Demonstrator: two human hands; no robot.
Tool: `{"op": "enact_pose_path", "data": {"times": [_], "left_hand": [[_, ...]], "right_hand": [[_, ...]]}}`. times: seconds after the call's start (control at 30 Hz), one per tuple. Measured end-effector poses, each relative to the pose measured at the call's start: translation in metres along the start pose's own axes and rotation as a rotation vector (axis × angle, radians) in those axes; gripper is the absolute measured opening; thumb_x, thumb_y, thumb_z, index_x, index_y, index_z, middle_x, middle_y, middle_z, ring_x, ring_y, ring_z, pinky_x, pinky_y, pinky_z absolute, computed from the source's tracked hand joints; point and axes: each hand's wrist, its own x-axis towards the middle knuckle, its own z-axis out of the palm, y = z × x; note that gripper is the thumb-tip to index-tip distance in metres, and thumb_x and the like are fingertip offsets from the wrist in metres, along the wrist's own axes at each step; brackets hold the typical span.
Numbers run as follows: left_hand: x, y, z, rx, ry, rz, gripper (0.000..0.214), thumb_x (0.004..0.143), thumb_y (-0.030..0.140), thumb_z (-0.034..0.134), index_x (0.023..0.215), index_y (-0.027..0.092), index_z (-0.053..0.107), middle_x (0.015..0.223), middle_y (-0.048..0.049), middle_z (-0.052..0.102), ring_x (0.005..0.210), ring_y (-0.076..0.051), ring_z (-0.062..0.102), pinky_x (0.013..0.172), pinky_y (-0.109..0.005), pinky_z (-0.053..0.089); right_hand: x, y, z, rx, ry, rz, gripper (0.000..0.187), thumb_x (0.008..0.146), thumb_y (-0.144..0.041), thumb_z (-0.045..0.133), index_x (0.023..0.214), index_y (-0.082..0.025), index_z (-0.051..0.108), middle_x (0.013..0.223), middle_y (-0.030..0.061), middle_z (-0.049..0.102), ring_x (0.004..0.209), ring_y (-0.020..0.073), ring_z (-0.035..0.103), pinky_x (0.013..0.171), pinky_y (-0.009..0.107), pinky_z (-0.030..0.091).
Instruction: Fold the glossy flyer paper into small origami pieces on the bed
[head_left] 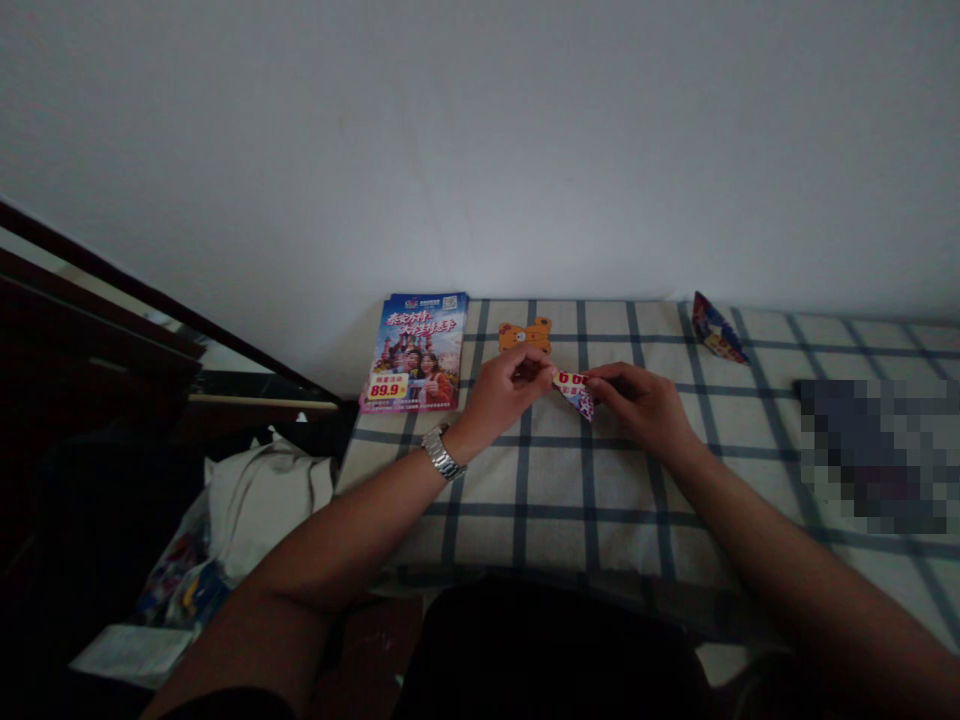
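Note:
My left hand pinches the left corner of a small folded paper between thumb and fingers, a silver watch on its wrist. My right hand pinches the right end of the same paper. Red figures on yellow show along the paper's top, and a purple-white patterned point hangs down. Just behind my left hand lies an orange bear-shaped cutout. Farther left is a stack of printed flyers with a large "89.9". Another folded piece of colourful paper stands at the back right.
A checked cloth covers the table, which meets a white wall. At the right edge is a pixelated dark object. Left of the table, a pale cloth bag and plastic packaging sit lower down.

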Motion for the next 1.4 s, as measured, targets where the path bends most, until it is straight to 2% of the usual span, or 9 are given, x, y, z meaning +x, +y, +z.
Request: {"op": "enact_pose_path", "data": {"times": [0.2, 0.33, 0.83, 1.0, 1.2, 1.4], "left_hand": [[-0.002, 0.0002, -0.0001, 0.047, -0.098, 0.077, 0.018, 0.1, 0.033, 0.07, 0.113, 0.021, 0.073, 0.109, -0.0055, 0.077, 0.096, -0.015, 0.075, 0.083, -0.026, 0.061], [-0.0018, -0.0007, 0.0005, 0.092, -0.088, 0.085, 0.013, 0.099, 0.032, 0.073, 0.105, 0.021, 0.076, 0.102, -0.0039, 0.078, 0.093, -0.015, 0.074, 0.085, -0.027, 0.06], [0.0004, 0.0056, 0.0001, 0.124, -0.107, 0.031, 0.006, 0.096, 0.025, 0.072, 0.098, 0.019, 0.075, 0.094, -0.0024, 0.077, 0.083, -0.013, 0.071, 0.077, -0.025, 0.058], [0.0002, 0.0055, -0.0005, 0.149, -0.115, 0.023, 0.009, 0.097, 0.027, 0.071, 0.099, 0.019, 0.074, 0.095, -0.0028, 0.077, 0.084, -0.014, 0.071, 0.077, -0.026, 0.058], [-0.0009, 0.0062, 0.0006, 0.162, -0.133, 0.036, 0.008, 0.097, 0.026, 0.07, 0.098, 0.019, 0.075, 0.095, -0.003, 0.077, 0.084, -0.014, 0.071, 0.078, -0.026, 0.057], [-0.0011, 0.0073, -0.0005, 0.176, -0.157, 0.052, 0.009, 0.098, 0.027, 0.071, 0.098, 0.019, 0.076, 0.096, -0.0029, 0.078, 0.085, -0.014, 0.072, 0.079, -0.026, 0.057]], "right_hand": [[0.0009, -0.002, -0.0013, 0.006, -0.001, -0.004, 0.024, 0.096, -0.045, 0.072, 0.101, -0.024, 0.081, 0.093, 0.0046, 0.082, 0.083, 0.0225, 0.077, 0.075, 0.034, 0.062], [0.0, -0.003, -0.0002, 0.007, -0.01, -0.009, 0.025, 0.095, -0.047, 0.072, 0.101, -0.024, 0.081, 0.094, 0.0052, 0.083, 0.083, 0.0231, 0.077, 0.074, 0.034, 0.062], [-0.0007, -0.0082, -0.0007, -0.105, -0.048, -0.051, 0.027, 0.099, -0.047, 0.067, 0.101, -0.024, 0.081, 0.093, 0.0048, 0.083, 0.083, 0.0233, 0.077, 0.075, 0.034, 0.061], [-0.0001, -0.0056, -0.0008, -0.084, -0.076, -0.034, 0.03, 0.099, -0.05, 0.066, 0.103, -0.024, 0.08, 0.097, 0.0058, 0.083, 0.086, 0.0246, 0.076, 0.076, 0.037, 0.061], [-0.0007, -0.0043, 0.0006, -0.024, -0.115, 0.006, 0.029, 0.096, -0.05, 0.068, 0.101, -0.022, 0.077, 0.094, 0.006, 0.081, 0.08, 0.0224, 0.074, 0.069, 0.034, 0.058], [-0.0003, -0.0041, -0.0004, -0.1, -0.152, -0.011, 0.028, 0.098, -0.049, 0.067, 0.103, -0.024, 0.08, 0.095, 0.0045, 0.083, 0.081, 0.023, 0.075, 0.069, 0.034, 0.057]]}}
